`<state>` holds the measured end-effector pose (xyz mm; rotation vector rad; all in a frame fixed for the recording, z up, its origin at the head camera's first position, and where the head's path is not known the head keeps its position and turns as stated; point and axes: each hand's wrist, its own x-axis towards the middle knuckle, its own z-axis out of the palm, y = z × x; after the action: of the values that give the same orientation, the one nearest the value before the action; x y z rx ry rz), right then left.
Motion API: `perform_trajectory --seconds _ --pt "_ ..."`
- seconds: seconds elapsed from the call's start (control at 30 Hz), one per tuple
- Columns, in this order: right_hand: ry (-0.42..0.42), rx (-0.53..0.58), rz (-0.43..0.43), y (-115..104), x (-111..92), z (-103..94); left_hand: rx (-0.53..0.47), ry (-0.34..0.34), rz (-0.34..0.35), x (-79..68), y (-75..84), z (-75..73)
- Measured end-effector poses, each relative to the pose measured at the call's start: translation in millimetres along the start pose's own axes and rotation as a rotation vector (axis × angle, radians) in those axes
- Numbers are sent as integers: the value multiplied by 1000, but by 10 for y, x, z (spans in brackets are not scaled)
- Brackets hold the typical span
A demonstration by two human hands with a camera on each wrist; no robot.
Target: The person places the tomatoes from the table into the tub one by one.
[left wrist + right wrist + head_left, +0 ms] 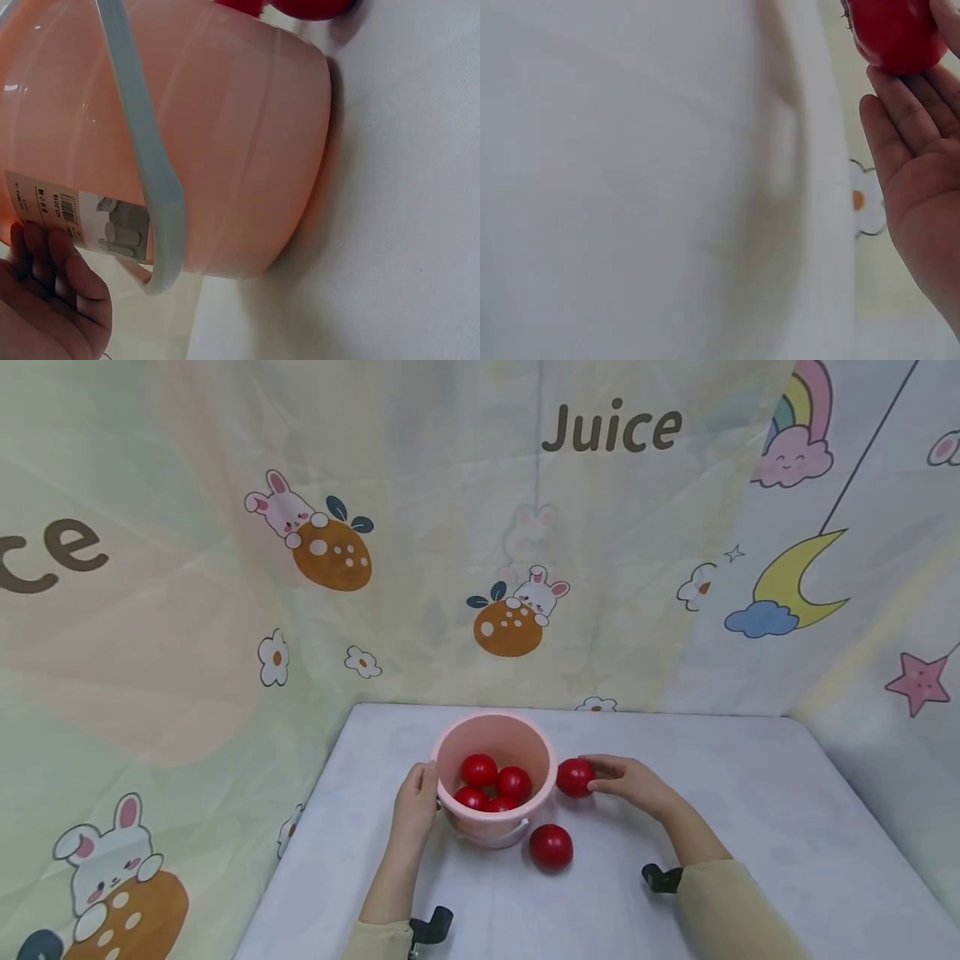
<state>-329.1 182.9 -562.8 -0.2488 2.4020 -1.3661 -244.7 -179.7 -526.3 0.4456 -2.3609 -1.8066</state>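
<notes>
A pink bucket (491, 831) stands on the table, with several red tomatoes (478, 770) lying inside it. My left hand (416, 797) holds the bucket at its left side near the rim. In the left wrist view, its curled fingers (64, 262) rest against the paper label (82, 214). The bucket's pale handle (146, 142) hangs down along the outside. Just right of the rim, my right hand (626, 783) grips another tomato (575, 777) between thumb and fingertips; the right wrist view shows this tomato (900, 30) at the top. One more tomato (551, 848) sits on the table before the bucket.
A white cloth covers the table (750, 810). Behind and beside it hangs a printed curtain (420, 635) with rabbits, fruit and flowers. Each forearm carries a small black wrist device, one on the left (431, 927) and one on the right (662, 878).
</notes>
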Motion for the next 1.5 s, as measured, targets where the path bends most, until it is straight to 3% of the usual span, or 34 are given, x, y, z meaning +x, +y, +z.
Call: perform_trajectory --seconds 0.3,0.53,0.73,1.0,1.3,1.5 --pt "54 -33 -52 -499 -6 -520 -11 3 17 -1 0 8" --pt "15 -51 -164 -969 54 -639 -5 -1 6 -13 7 -5" --pt "-86 -105 -230 -1367 149 -488 -9 -3 2 -12 13 -12" --pt "-343 -157 -320 -1772 348 -182 2 -2 2 -1 0 -8" --pt "-488 -289 -315 -2138 467 284 -15 -7 -12 -8 9 -10" --pt "-530 -279 -210 -2194 592 521 -20 -11 -25 -4 4 -4"
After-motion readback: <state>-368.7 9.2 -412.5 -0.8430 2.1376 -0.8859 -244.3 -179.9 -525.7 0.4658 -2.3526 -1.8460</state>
